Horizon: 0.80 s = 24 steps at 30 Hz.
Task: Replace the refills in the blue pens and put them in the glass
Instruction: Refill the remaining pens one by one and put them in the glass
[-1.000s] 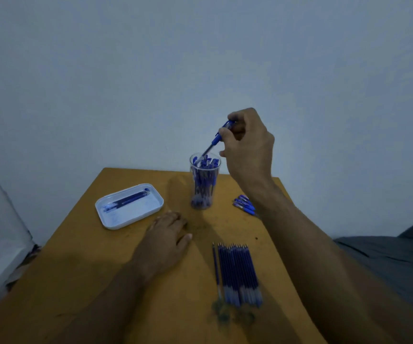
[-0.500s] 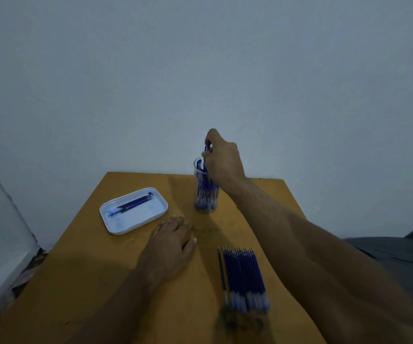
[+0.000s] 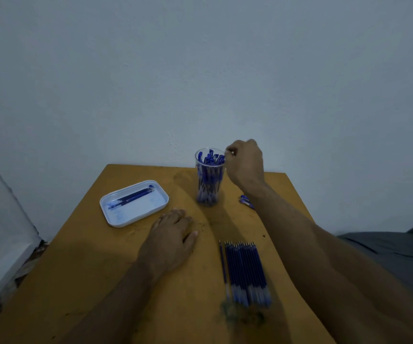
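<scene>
Your right hand (image 3: 246, 163) hovers curled at the rim of the glass (image 3: 209, 192) of blue pens (image 3: 209, 170), its fingertips hidden so any grip is unclear, while your left hand (image 3: 173, 238) lies flat, refills (image 3: 245, 271) beside it.

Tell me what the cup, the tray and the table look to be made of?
Cup: clear glass or hard plastic, glossy; the pens show through its wall. Tray: probably white plastic or enamel, smooth, with a rounded moulded rim. Table: likely wood or laminate board, matte orange-brown, scuffed and stained.
</scene>
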Available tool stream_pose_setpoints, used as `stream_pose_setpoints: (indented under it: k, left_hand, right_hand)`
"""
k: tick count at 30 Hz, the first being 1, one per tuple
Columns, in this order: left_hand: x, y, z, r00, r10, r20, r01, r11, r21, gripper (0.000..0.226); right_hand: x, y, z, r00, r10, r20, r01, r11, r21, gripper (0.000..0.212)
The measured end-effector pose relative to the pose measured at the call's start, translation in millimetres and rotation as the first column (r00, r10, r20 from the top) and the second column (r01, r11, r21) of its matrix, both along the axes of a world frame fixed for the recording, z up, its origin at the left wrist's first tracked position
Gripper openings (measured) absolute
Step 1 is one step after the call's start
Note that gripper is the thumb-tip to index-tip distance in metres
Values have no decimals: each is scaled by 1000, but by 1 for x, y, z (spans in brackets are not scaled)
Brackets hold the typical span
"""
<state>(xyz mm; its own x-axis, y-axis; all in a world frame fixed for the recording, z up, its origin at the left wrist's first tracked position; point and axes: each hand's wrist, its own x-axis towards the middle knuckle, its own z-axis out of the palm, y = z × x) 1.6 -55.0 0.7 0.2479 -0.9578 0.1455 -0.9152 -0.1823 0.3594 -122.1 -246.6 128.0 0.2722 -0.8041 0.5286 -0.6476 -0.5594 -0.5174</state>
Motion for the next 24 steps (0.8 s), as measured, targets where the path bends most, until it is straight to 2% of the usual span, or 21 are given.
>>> stream_pose_setpoints:
  k: [2,5,9,12,18,21,24]
  left_hand:
    - [0,0,1,1000,4,-2,-4,1000,10,55]
    - [-1,0,2,1000,13,1,-13,1000,10,55]
    - [-2,0,3,1000,20,-8,-20,1000,14,55]
    - [-2,0,4,1000,19,-11,-18,1000,22,56]
    - [-1,-1,4,1000,11,-17,-11,1000,20,55]
    - [0,-2,2,1000,17,-14,-16,999,29,57]
    - [0,-2,2,1000,18,-9,-17,999,30,57]
  right_hand:
    - [-22,-1,-14,995,-76,-70,82,993,86,16]
    - [-50,3,-47,961,-84,-262,150,958,244,8]
    - [-72,7,-78,895,-35,-444,153,961,233,16]
    - [-76,6,-89,876,-15,-482,131,969,209,24]
    - [-73,-4,-97,863,-42,-504,169,963,208,14]
    - [-71,-10,-95,854,-36,-520,197,946,258,15]
    - [-73,-6,-96,846,-21,-532,170,958,232,16]
